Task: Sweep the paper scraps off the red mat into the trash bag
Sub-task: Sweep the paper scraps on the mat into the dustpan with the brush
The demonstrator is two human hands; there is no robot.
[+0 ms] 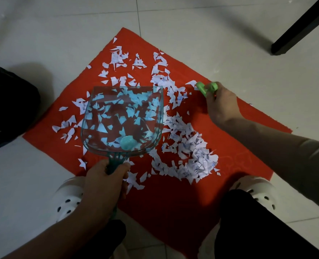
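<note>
Paper scraps (188, 146): strewn over the far half and middle of the red mat (173, 202), thickest in a heap toward its near-right part, with a few stragglers along its left edge.
Handling: we judge them almost weightless, limp and easily stirred. A quick stroke or a draught would scatter them, and flat pieces may cling to the mat's surface.
Where to take hold: not of the scraps themselves. We would herd them with the tools, keeping the grip low on each handle for control.
Dustpan (123, 116): clear teal, held over the mat's middle. Scraps show through it, and we cannot tell whether they lie inside it or beneath it.
Left hand (106, 180): wrapped tight round the dustpan's handle, at the mat's near-left edge.
Right hand (220, 103): clenched on the green brush (206, 88) toward the mat's right corner, well apart from the other hand. The bristles are hidden.
Trash bag (9, 101): we take the dark mass off the mat's left corner to be it. Its mouth is not visible.
Caution: the pan's lip should press flat on the mat, or thin pieces will slip under.
</note>
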